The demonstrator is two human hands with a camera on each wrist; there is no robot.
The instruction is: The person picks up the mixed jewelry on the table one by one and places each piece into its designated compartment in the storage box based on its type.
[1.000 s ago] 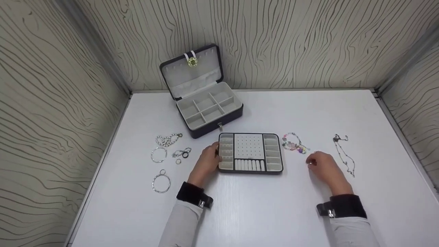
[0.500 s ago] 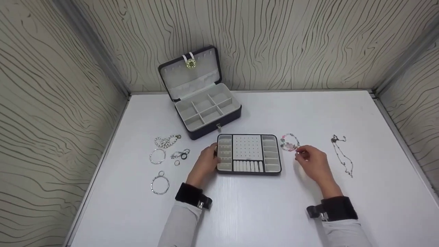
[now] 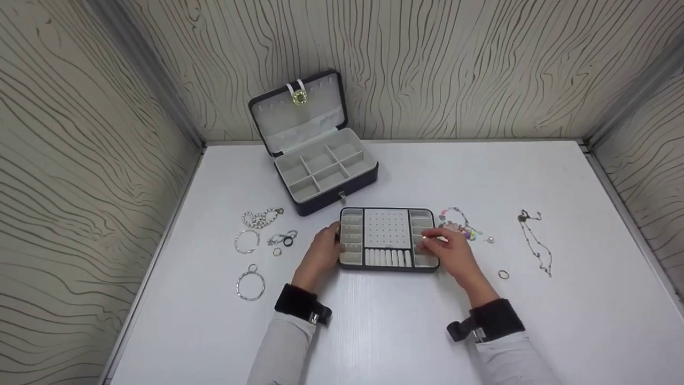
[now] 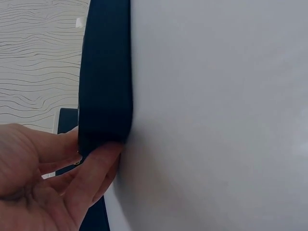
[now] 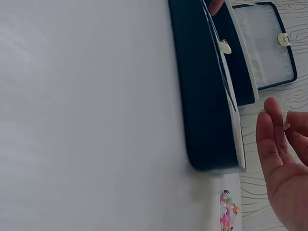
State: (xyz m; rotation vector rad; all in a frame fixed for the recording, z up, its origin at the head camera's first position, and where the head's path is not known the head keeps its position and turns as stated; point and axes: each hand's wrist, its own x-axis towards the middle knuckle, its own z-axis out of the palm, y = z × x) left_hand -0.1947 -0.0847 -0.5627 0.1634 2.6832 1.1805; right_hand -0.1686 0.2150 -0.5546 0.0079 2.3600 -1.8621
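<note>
My left hand [image 3: 320, 249] grips the left edge of a dark blue jewelry tray [image 3: 393, 269]; in the left wrist view its fingers pinch the tray's corner [image 4: 107, 72]. The tray has small side compartments, a white pierced earring panel [image 3: 387, 229] and white ring rolls [image 3: 388, 258]. Above its right column of compartments, my right hand [image 3: 451, 254] pinches a small pale piece of jewelry [image 5: 286, 122], too small to tell its kind. Behind that hand lies a colorful beaded bracelet [image 3: 455, 214], partly hidden. A pearl earring [image 3: 490, 240] and a ring [image 3: 503, 274] lie to its right.
An open jewelry box [image 3: 336, 195] with bare compartments stands behind the tray. On the left lie a pearl strand [image 3: 259, 220], bangles [image 3: 250, 298], a chain bracelet [image 3: 278, 238] and rings [image 3: 277, 252]. A fine necklace [image 3: 536, 243] lies at the far right.
My right hand has moved left, from the table beside the beaded bracelet to over the tray's right compartments, uncovering the pearl earring and ring. My left hand stays on the tray.
</note>
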